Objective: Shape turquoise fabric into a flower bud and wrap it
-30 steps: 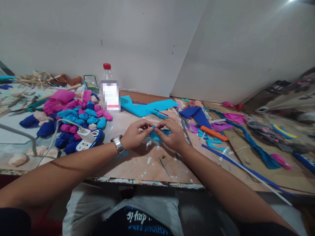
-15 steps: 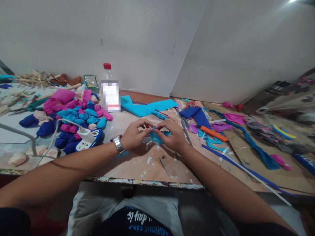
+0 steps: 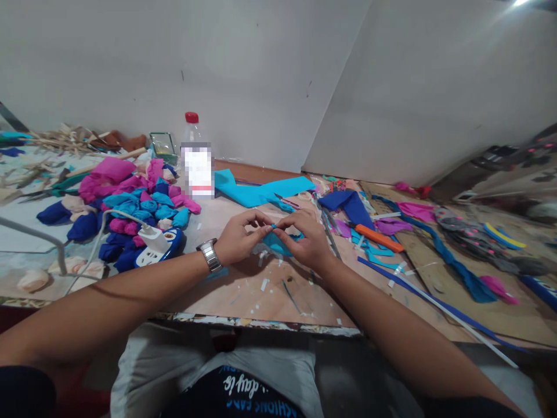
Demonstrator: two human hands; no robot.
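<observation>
Over the middle of the wooden table (image 3: 243, 296) both hands meet and pinch a small piece of turquoise cloth (image 3: 275, 240). My left hand (image 3: 238, 238), with a metal watch (image 3: 209, 255) on the wrist, grips its rolled tip from the left with thumb and fingers closed. My right hand (image 3: 307, 238) pinches the same tip from the right, and the rest of the cloth hangs under that palm. A few white scraps lie on the table just below the hands.
A pile of pink, turquoise and dark blue cloth rolls (image 3: 130, 203) lies at left beside a white-and-blue power strip (image 3: 157, 246). A red-capped bottle (image 3: 196, 165) stands behind. A turquoise sheet (image 3: 261, 188), an orange knife (image 3: 378, 237) and blue strips (image 3: 435, 302) lie at right.
Both hands stay pinched on the turquoise cloth at the same spot, with only slight finger shifts. The view has drifted a little.
</observation>
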